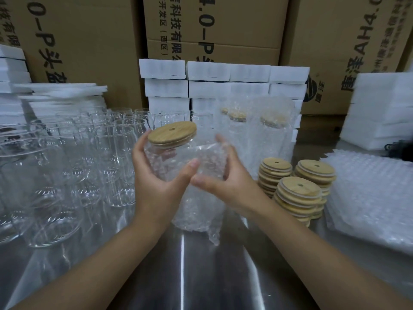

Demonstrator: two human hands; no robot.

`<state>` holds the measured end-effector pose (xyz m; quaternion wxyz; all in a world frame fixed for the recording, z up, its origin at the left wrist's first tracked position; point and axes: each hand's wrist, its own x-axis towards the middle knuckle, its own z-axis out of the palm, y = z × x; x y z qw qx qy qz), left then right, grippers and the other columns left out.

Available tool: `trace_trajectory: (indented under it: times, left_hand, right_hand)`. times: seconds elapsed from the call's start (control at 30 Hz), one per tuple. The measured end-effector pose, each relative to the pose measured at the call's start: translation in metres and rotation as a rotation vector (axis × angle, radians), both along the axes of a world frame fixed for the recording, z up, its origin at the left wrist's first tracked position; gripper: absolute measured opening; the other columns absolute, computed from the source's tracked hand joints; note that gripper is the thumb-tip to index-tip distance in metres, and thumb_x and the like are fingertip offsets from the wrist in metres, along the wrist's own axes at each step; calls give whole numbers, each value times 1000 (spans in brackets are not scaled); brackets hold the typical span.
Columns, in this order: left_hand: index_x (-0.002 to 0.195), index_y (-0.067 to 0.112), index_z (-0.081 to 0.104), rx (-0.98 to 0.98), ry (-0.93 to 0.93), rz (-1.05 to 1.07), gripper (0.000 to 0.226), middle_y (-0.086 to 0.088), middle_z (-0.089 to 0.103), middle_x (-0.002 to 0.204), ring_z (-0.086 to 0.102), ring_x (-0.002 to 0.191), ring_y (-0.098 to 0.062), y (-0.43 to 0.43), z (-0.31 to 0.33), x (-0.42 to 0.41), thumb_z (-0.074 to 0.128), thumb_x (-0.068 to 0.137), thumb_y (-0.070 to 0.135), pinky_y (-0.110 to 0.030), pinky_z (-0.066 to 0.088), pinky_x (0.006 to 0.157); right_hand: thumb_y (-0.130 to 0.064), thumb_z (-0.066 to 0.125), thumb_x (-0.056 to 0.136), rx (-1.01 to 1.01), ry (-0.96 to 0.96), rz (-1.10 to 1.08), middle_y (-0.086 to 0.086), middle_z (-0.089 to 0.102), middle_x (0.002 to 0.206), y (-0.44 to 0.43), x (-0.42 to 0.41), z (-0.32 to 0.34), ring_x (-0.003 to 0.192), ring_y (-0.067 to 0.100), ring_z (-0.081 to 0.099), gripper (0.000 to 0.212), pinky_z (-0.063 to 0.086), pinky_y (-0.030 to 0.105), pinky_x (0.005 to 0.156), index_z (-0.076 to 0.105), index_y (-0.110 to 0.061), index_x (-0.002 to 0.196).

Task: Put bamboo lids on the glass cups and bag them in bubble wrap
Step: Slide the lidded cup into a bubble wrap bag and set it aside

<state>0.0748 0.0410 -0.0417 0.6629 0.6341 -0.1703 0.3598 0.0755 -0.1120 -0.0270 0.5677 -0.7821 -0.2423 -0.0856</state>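
Glass cup, bamboo lid on, inside bubble-wrap bag.

Tilted glass cup, bamboo lid on, sits partly inside bubble-wrap bag.

We see just two bare arms in view — the left forearm and the right forearm — uncovered along all the length that shows. Our left hand and right hand are bare as well. The thumbnails — short and plain — are the only nails we can make out.
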Motion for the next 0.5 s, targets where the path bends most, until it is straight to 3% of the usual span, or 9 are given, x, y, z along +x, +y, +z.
trace_trajectory:
  times: [0.07,0.13,0.2,0.37,0.5]
  left_hand:
    - [130,42,36,-32,-21,10,81,1,54,132,58,118,-9,0,1,-1,75,61,57,-26,48,99]
    - [129,43,37,-42,-26,1,78,-9,51,138,53,126,-22,1,2,-2,75,62,56,-45,43,107]
    - [129,41,38,-51,-40,-20,76,-13,49,139,51,127,-29,1,3,-4,75,63,52,-53,42,106]
    - [129,45,40,-20,-69,-66,72,-12,54,135,59,120,-24,2,9,-7,75,66,50,-49,48,101]
    - [130,50,35,37,-17,-174,79,-2,55,134,57,123,-17,1,10,-7,76,64,62,-43,51,98]
  right_hand:
    - [-53,83,58,-184,7,108,-46,43,128,2,0,-4,119,-21,42,97,39,12,103,23,-61,133]
    - [-41,86,64,-271,-23,131,-30,46,137,8,4,-11,127,-11,42,103,36,21,109,23,-43,145]
    - [-36,87,64,-224,-26,109,-19,50,138,13,6,-15,129,0,46,104,38,32,110,25,-31,147]
    - [-37,89,61,-86,-40,31,-14,58,129,16,3,-16,120,2,55,99,45,34,104,32,-29,141]
    - [-22,89,65,76,-46,15,-20,63,118,15,-1,-12,109,-6,60,91,49,12,86,32,-29,135]
